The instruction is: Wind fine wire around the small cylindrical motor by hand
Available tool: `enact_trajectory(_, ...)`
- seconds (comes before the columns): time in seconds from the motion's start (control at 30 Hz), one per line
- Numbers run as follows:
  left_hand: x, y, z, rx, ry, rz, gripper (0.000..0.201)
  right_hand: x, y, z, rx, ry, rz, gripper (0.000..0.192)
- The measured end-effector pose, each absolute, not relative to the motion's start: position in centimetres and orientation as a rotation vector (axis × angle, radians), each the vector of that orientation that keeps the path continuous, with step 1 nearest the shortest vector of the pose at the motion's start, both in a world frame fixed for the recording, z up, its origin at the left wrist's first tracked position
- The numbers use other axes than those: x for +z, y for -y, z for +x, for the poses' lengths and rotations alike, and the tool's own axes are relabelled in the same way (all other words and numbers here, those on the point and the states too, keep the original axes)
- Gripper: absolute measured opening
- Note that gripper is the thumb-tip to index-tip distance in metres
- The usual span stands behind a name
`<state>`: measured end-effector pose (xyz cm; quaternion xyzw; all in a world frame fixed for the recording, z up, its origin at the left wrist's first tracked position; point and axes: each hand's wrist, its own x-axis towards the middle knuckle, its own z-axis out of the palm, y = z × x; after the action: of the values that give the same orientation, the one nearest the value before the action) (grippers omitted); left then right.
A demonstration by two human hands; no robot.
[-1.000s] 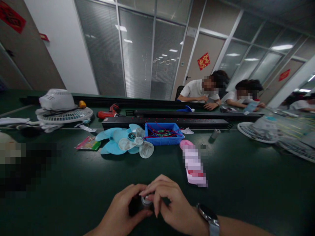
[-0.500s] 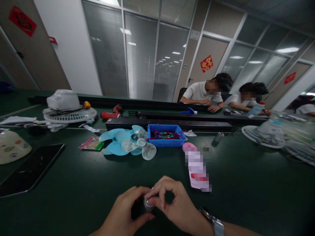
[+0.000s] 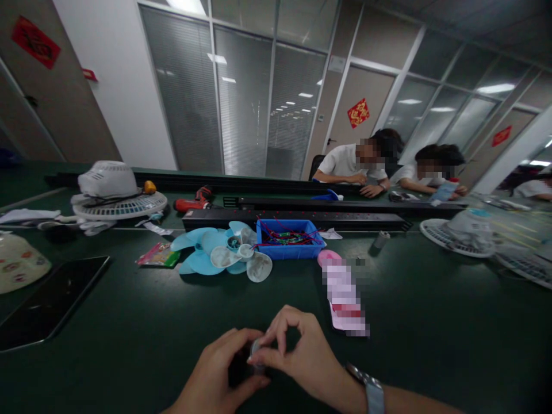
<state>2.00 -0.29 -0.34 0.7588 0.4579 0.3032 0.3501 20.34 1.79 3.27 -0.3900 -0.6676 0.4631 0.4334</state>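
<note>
Low in the middle of the view, my left hand (image 3: 219,368) curls its fingers and thumb around a small grey metal cylinder (image 3: 259,369). Most of the cylinder is hidden by my fingers. My right hand (image 3: 297,345), with a watch (image 3: 366,382) on its wrist, pinches a small round silver disc (image 3: 255,347) at the top of the cylinder between thumb and index finger. The disc looks tilted; I cannot tell whether it is fixed to the cylinder. A similar silver cylinder (image 3: 380,241) stands farther back on the right.
Beyond my hands lie blue and clear fan blades (image 3: 215,253), a blue bin (image 3: 288,250) of wired parts and a pink phone (image 3: 345,305). A tablet (image 3: 56,299), a red drill (image 3: 192,201), fan parts (image 3: 118,201) and black rails (image 3: 302,218) surround them. Two people (image 3: 349,164) sit opposite.
My right thumb and fingers have shifted slightly, and the silver disc now appears more tilted on edge. The camera view has turned a little; the left hand keeps its hold.
</note>
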Motion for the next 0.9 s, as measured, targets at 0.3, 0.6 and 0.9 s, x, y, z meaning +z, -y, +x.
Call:
enact_trajectory(0.3,-0.5,0.3,2.0,0.812,-1.197,1.991,0.038,4.3,-1.5,20.6,0.981,1.805,-0.86,0.037)
enact_trajectory(0.6,-0.2,0.4,2.0,0.796,-1.209,1.97,0.037,4.3,-1.4,21.0,0.994,1.876,-0.828,0.028)
enact_trajectory(0.9,-0.8,0.5,1.9,0.839,-1.204,1.981,0.039,3.9,-1.2,21.3,0.769,1.982,-0.797,0.019)
